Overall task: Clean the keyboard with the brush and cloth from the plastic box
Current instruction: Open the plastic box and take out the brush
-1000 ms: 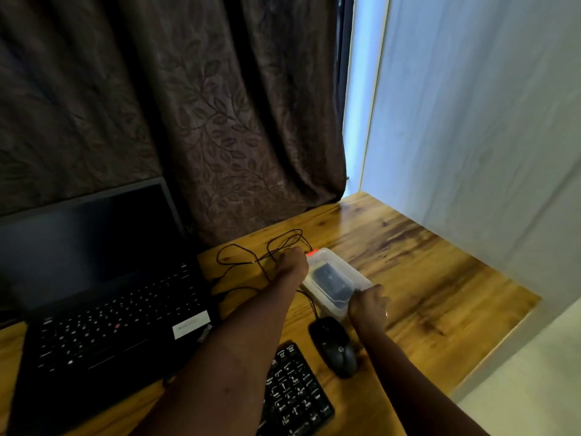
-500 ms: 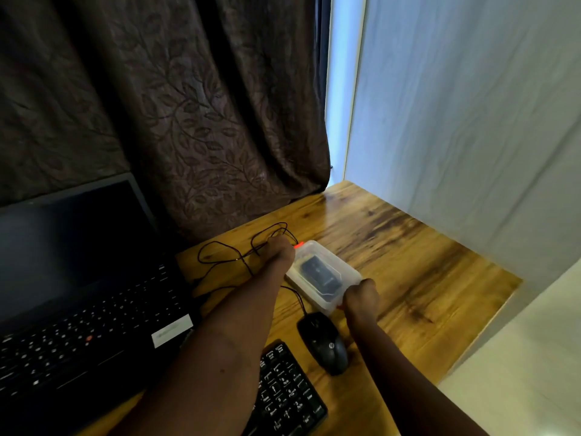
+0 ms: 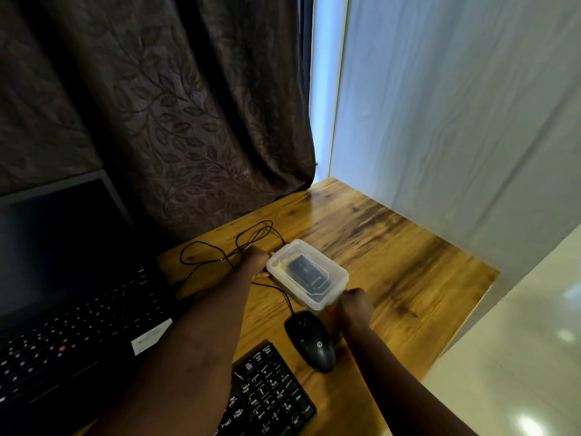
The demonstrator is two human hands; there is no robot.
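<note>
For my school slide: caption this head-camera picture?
Left hand and right hand hold the plastic box by the mouse and keyboard.

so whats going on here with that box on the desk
A person grips a clear plastic box on the wooden desk with both hands: the left hand at its far-left end, the right hand at its near-right corner. The lid looks to be on, with a dark item inside, so no brush or cloth is out yet. The keyboard lies untouched nearer the person, next to a mouse.
</note>
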